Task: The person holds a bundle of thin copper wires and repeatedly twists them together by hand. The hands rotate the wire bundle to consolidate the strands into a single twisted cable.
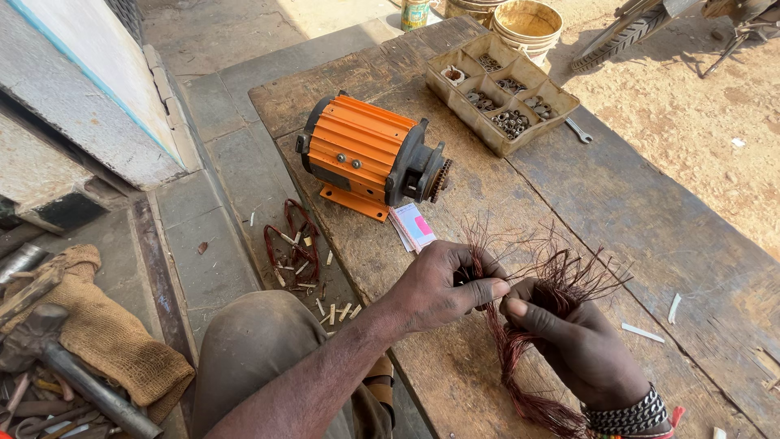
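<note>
Left hand (443,289): I see it pinching the bundle of reddish copper winding wire (520,341), thumb against forefinger.
Right hand (569,337): fingers curled around the same bundle, thumb pressed on the strands.
Wire: over the worn wooden workbench (650,219), frayed ends fanning upward.
Nearby: orange ribbed electric motor (370,154); beige compartment tray of nuts (501,91).

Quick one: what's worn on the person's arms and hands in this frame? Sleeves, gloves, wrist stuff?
Both hands are bare, no gloves. The left hand and its forearm show no sleeve and nothing at the wrist. The right hand has a stack of dark and silvery beaded bracelets at the wrist, with a bit of red band beside them.
</note>
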